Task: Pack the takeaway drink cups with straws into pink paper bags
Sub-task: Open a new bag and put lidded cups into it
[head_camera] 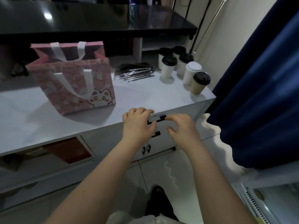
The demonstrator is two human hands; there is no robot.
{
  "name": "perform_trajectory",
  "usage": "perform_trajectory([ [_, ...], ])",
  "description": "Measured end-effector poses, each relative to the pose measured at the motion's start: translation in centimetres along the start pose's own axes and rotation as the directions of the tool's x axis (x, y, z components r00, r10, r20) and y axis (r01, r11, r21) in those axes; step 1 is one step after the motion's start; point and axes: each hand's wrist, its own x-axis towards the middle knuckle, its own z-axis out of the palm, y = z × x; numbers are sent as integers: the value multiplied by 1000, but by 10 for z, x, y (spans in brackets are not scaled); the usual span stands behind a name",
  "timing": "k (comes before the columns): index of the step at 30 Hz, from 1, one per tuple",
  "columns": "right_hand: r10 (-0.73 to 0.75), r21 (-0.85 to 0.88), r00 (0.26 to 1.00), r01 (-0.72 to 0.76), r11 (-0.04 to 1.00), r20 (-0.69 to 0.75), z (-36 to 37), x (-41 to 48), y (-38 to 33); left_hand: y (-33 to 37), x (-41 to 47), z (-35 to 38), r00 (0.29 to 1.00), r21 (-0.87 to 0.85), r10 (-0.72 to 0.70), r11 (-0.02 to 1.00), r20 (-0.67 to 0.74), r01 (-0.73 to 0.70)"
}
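Both hands at the counter's (24, 125) front edge, pink bag (72, 84) upright and open on top.
Left hand (137, 123) fingers curl over the edge (grip unclear, cannot tell). Right hand (182, 126) is loosely curled and holds nothing. Cups (168, 67) are clustered at the far right corner, wrapped straws (137, 72) just beside them.

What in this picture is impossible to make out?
Head view only.
- Inside of the pink paper bag with a cartoon cat: its front wall hides any contents.
- Rear white paper cups with black lids: partly covered by the front cups.
- Pile of black wrapped straws: too blurred to count.
- Whether the left hand and right hand at the white counter edge grip anything: curled fingers hide it.
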Motion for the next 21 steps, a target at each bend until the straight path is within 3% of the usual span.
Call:
perform_trajectory([
  [8,43,18,992,-41,999,-117,-65,80,98,90,114,56,991,29,136,990,2,-136],
  [17,77,68,995,-72,995,-69,-73,164,169,119,210,103,998,96,61,993,26,-63],
  [21,140,-72,986,-146,987,-87,-65,198,191,118,225,119,997,131,30,991,68,-39],
])
